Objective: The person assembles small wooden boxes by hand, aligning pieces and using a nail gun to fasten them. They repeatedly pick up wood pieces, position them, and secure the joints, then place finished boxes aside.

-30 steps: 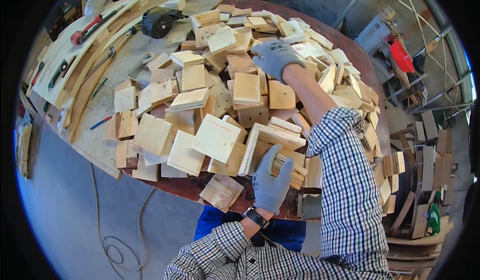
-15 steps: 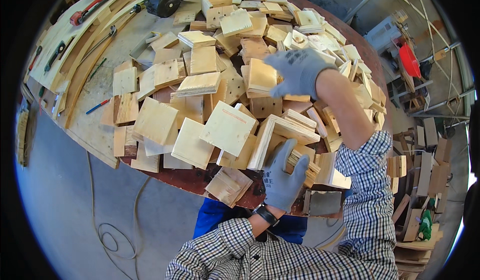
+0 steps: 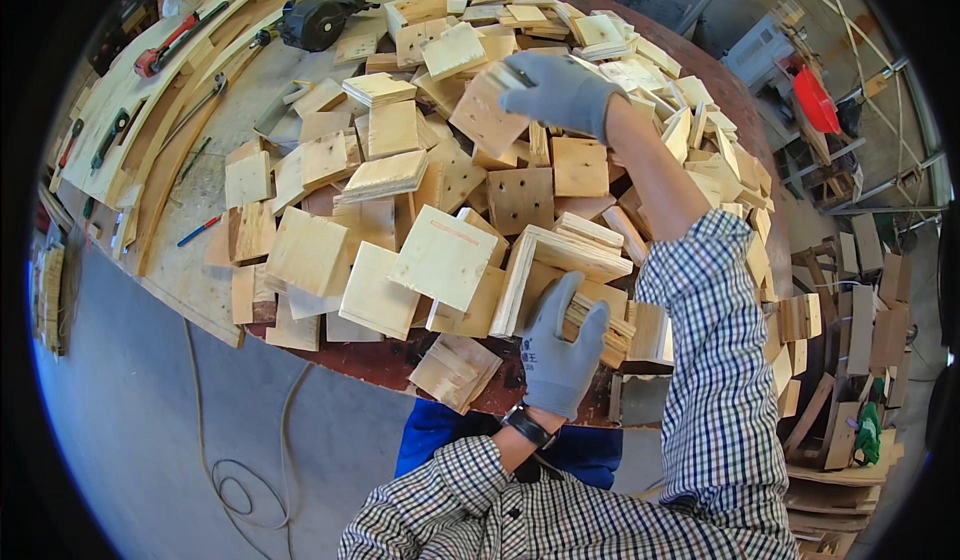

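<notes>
Both my hands wear grey work gloves. Near the table's front edge, my left hand (image 3: 565,360) has its thumb and fingers wrapped round a small stack of plywood pieces (image 3: 612,338), beside an L-shaped arrangement of plywood boards. Farther off, over the heap, my right hand (image 3: 562,92) grips the upper edge of a plywood square (image 3: 488,118) from above, tilting its broad face toward me. Some of its fingers are hidden behind the glove. Below that piece lie plywood squares with dark holes (image 3: 520,200). A pale plywood square with a reddish streak (image 3: 443,257) rests left of my left hand.
Loose plywood squares (image 3: 390,128) cover the dark red table (image 3: 340,358). At the far left are a black coil-type tool (image 3: 318,22), a red-handled tool (image 3: 165,48), long wood strips and a blue pen (image 3: 199,231). A cable (image 3: 200,410) lies on the floor. Wood offcuts (image 3: 860,340) stand at right.
My right hand has moved up and left, from stretched-out fingers to gripping a plywood square. Holed plywood squares below it now show more fully. My left hand keeps its grip on the stack.
</notes>
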Available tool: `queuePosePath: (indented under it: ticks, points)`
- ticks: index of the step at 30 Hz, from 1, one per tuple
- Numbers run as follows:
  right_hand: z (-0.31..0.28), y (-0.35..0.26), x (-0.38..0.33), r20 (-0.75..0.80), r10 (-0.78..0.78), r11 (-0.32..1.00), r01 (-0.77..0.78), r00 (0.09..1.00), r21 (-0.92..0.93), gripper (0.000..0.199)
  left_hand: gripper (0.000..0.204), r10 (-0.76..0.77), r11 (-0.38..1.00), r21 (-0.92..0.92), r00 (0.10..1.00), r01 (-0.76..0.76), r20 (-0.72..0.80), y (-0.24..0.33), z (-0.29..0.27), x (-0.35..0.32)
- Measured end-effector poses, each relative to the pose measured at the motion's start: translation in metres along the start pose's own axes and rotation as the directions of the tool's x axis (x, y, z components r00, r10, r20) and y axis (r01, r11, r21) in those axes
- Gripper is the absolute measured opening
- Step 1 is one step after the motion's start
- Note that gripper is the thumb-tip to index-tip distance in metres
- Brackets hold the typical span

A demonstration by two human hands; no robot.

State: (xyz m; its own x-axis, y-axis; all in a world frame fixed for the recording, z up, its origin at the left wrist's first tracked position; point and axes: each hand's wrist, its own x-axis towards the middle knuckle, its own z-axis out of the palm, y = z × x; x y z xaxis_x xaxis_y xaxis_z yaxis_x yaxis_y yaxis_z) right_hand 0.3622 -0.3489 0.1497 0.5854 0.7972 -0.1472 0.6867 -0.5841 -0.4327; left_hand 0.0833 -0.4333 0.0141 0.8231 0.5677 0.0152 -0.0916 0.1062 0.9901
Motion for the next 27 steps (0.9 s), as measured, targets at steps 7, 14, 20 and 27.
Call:
queuePosePath:
  ticks: [7,14,20,27]
  points:
    - [0.017,0.025,-0.011,-0.358,-0.263,0.880,0.070,0.896,-0.470,0.046,0.053,0.001,1.000,-0.017,1.000,0.000,0.025,0.008,0.005,-0.001]
    - [0.056,-0.014,-0.058,0.317,-0.117,0.572,0.324,0.941,-0.753,0.063,0.054,0.052,0.997,0.060,0.999,-0.051,-0.007,0.000,-0.001,0.002]
    - [0.056,0.000,-0.069,0.238,-0.035,0.746,0.183,0.971,-0.640,0.061,0.054,0.012,0.999,0.046,1.000,-0.013,0.014,-0.001,0.003,0.002]
    - [0.030,-0.007,-0.083,0.249,-0.207,0.776,0.313,0.946,-0.548,0.030,0.053,0.069,0.997,0.022,0.998,-0.069,0.008,-0.005,0.005,0.002]
